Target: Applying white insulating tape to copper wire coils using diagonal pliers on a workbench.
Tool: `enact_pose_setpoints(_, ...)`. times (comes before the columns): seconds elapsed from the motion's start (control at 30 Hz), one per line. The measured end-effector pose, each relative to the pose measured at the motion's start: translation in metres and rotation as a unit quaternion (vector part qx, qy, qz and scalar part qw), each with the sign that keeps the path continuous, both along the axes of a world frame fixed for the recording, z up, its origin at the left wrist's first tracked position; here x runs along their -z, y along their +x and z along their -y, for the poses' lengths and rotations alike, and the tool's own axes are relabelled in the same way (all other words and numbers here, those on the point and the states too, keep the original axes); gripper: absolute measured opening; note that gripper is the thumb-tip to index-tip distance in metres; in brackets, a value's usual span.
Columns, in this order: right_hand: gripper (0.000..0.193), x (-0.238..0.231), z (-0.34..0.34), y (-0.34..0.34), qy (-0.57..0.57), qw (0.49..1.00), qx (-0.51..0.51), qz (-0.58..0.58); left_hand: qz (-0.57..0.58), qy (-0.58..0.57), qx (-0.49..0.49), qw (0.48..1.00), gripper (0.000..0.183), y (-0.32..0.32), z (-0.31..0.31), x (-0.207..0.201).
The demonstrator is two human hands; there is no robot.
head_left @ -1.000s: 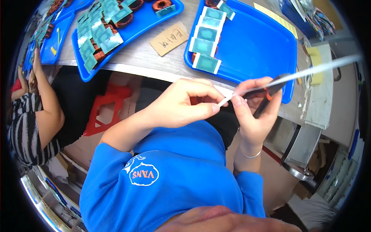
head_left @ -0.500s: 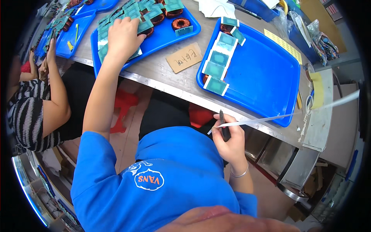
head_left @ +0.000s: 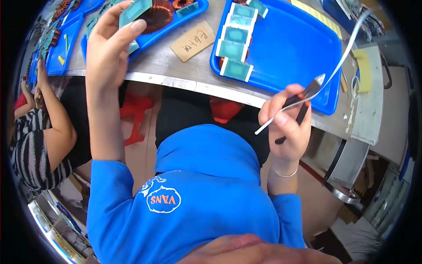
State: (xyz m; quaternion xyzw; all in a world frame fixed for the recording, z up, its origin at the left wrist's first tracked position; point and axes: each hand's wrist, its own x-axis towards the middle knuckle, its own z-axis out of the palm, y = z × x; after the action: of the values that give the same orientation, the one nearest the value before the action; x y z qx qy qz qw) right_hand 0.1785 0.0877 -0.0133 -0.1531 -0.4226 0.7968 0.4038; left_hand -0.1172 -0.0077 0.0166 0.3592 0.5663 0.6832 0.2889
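Raised over the near edge of the left blue tray (head_left: pixel 201 9), my left hand (head_left: pixel 105 53) is closed on a copper-wound ring coil (head_left: pixel 159 16) with a green plate (head_left: pixel 133 12) on its side. My right hand (head_left: pixel 290 132), in front of the bench edge, grips a pair of black-handled pliers (head_left: pixel 314 84) with a bright pointed tip. A long, thin white strip (head_left: pixel 345 57) also runs through its fingers and curves up to the right. In the right blue tray (head_left: pixel 294 48), several coils with green plates (head_left: pixel 237 69) stand in a row along the left side.
A piece of cardboard (head_left: pixel 192 42) with handwriting lies between the trays. Yellow sheets (head_left: pixel 318 17) rest beyond the right tray. Another person's arm (head_left: pixel 57 110) is at far left, beside another blue tray (head_left: pixel 66 50). A red stool (head_left: pixel 135 114) stands below the bench.
My left hand has lifted a coil out of the left tray and drawn it nearer. My right hand has moved right, turning the pliers so their tip shows. The view has shifted slightly.
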Motion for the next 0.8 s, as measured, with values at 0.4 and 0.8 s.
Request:
enact_pose_setpoints(0.4, 0.045, -0.002, 0.008, -0.007, -0.017, 0.999, 0.049, -0.016, 0.163, 0.017, 0.145, 0.976, 0.087, 0.154, -0.008, 0.033)
enact_pose_setpoints(0.8, 0.043, 0.001, 0.011, -0.004, -0.030, 0.998, 0.037, -0.037, 0.006, -0.004, 0.131, 0.991, 0.072, 0.152, -0.011, 0.052)
